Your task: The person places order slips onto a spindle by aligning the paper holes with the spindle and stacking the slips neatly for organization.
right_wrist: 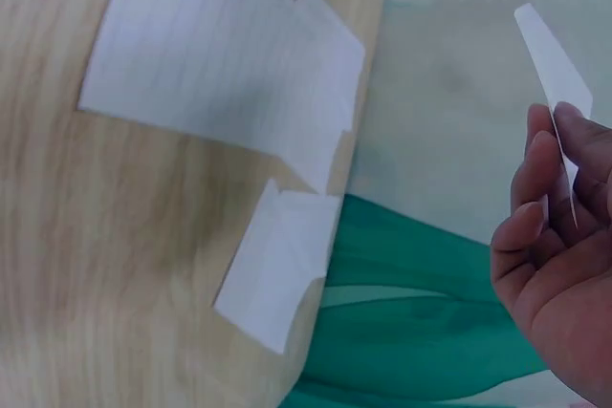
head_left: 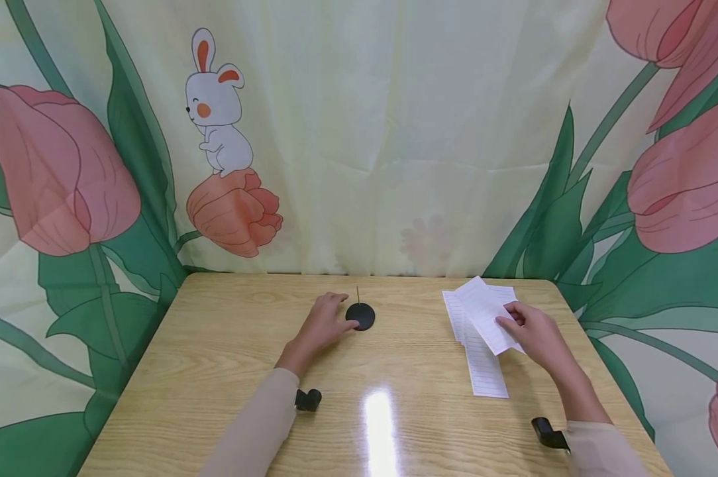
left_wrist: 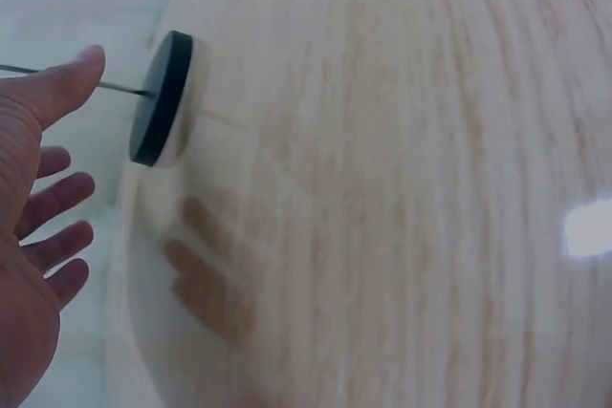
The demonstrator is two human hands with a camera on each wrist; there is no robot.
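A round black base with a thin upright spike [head_left: 360, 317] stands near the table's back edge, left of the papers. The left hand [head_left: 321, 324] is beside it, fingers spread and relaxed; in the left wrist view its thumb overlaps the spike of the black base [left_wrist: 163, 100], and contact cannot be told. The right hand [head_left: 536, 333] pinches a white paper slip [head_left: 484, 311] between thumb and fingers, above other lined slips [head_left: 486, 373] on the table. In the right wrist view, the right hand [right_wrist: 564, 226] holds the slip [right_wrist: 553, 59] edge-on, apart from the papers [right_wrist: 201, 45] lying below.
The wooden table [head_left: 228, 371] ends at a curtain [head_left: 347, 132] printed with tulips and a rabbit. Black wrist devices show at the left sleeve [head_left: 308, 400] and the right sleeve [head_left: 550, 434]. A bright reflection lies on the table's front middle.
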